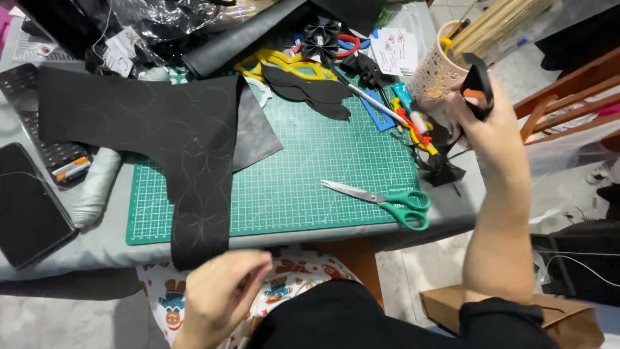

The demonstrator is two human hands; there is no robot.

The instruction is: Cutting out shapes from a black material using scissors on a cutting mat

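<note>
left hand (219,294) touches black sheet (161,129); right hand (487,123) grips black tool (478,84).

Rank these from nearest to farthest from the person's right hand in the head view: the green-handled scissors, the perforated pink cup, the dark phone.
From the right hand:
1. Perforated pink cup, just to its left at the table's far right edge.
2. Green-handled scissors, lower on the green cutting mat, towards the person.
3. Dark phone, across the table at its left edge.

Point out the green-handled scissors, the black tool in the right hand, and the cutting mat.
green-handled scissors (387,201), head view, near the blade pivot.
black tool (478,87), head view, on its black body above the fingers.
cutting mat (310,161), head view, bare green middle.
</note>
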